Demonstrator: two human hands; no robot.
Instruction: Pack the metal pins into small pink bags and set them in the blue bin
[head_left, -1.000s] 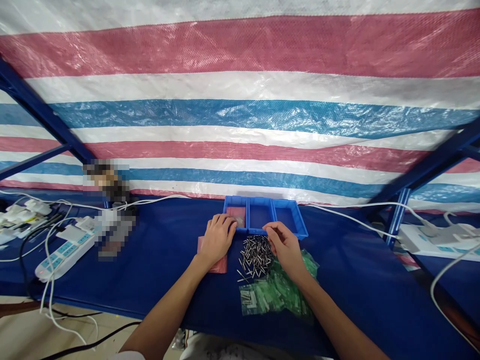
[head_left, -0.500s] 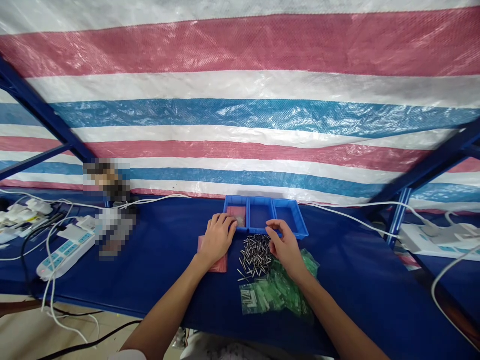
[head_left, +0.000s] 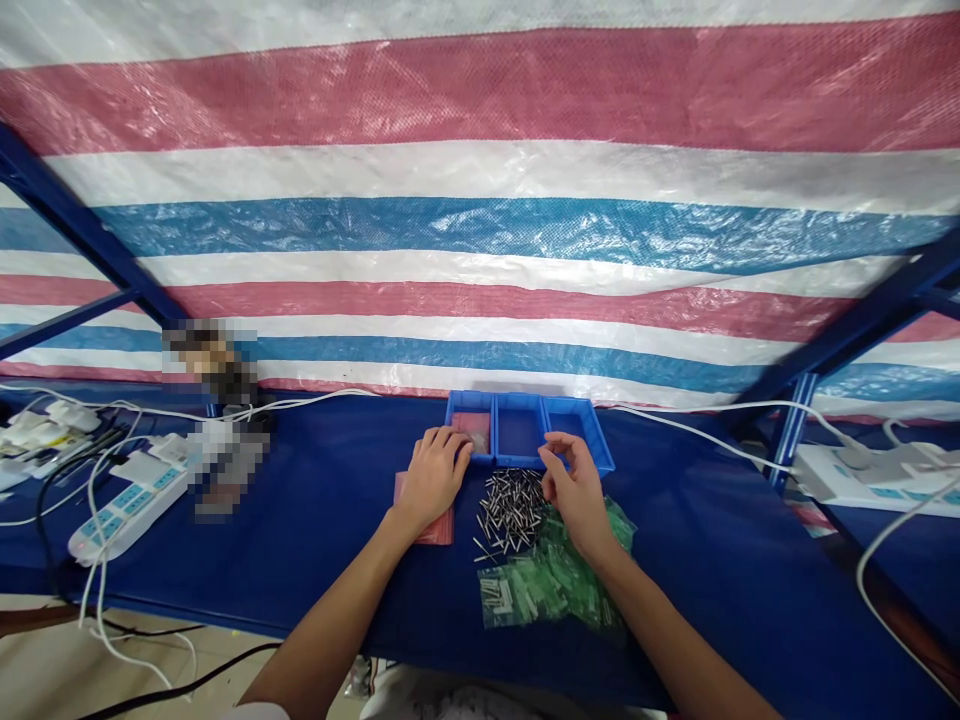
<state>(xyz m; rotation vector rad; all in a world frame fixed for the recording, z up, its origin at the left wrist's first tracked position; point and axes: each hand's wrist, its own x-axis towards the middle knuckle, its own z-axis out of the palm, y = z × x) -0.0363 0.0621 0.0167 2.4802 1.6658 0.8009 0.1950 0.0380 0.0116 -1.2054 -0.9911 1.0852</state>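
My left hand (head_left: 433,478) lies palm down with fingers loosely stretched, over a stack of pinkish-red plastic bags (head_left: 442,530) and against the front of a blue bin (head_left: 452,402). Its fingertips are near the bin's rim, and I see nothing held in them. Above the right edge of a pile of small metal pins (head_left: 510,512) is my right hand (head_left: 576,490). Its thumb and index finger are bent and slightly apart, with nothing visible between them; the other fingers curl under. A heap of green-tinted clear bags (head_left: 555,580) lies below that wrist, some with pale pieces inside.
Two more blue bins, a middle bin (head_left: 520,430) and a right bin (head_left: 592,435), adjoin the left one. A pink bag (head_left: 472,428) lies in the left bin. White power strips (head_left: 127,515) and cables flank the blue table (head_left: 300,540). A striped tarp (head_left: 480,230) hangs behind.
My right hand has shifted slightly to the right and up, its thumb and index finger moving away from the pins. My left hand stays nearly still. The view has shifted slightly.
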